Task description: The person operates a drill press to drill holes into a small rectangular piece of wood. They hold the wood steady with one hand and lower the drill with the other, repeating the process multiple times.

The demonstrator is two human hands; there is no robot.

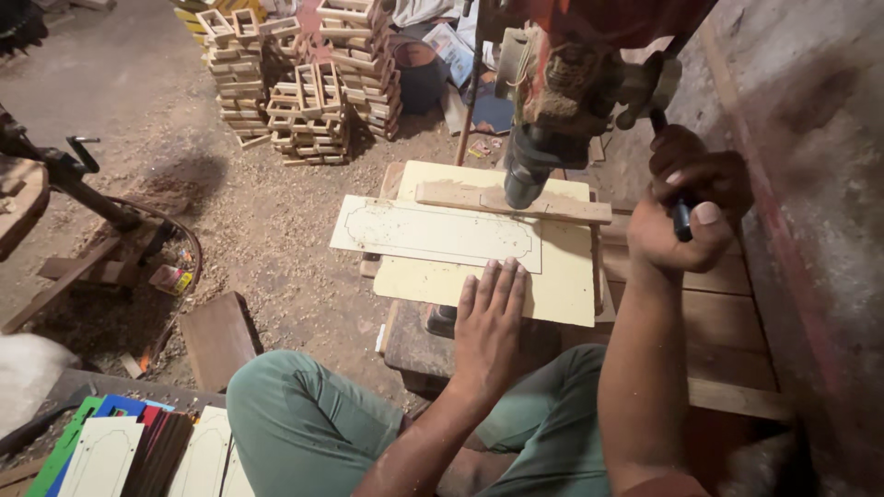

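Boards under the drill on our counter
We see the panel [433, 232] lying on the base board [552, 276], a wood strip [562, 208] behind it beneath the drill [534, 166]; frame stacks [304, 83] stand far behind on the floor [258, 212]

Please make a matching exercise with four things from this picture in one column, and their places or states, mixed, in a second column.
Things:
1. left hand
2. right hand
3. wooden frames
4. wooden strip

Places or states:
a. stacked on the floor
b. lies under the drill head
c. closed around a black lever handle
d. flat on the cream panel

Pairs: 1-d, 2-c, 3-a, 4-b
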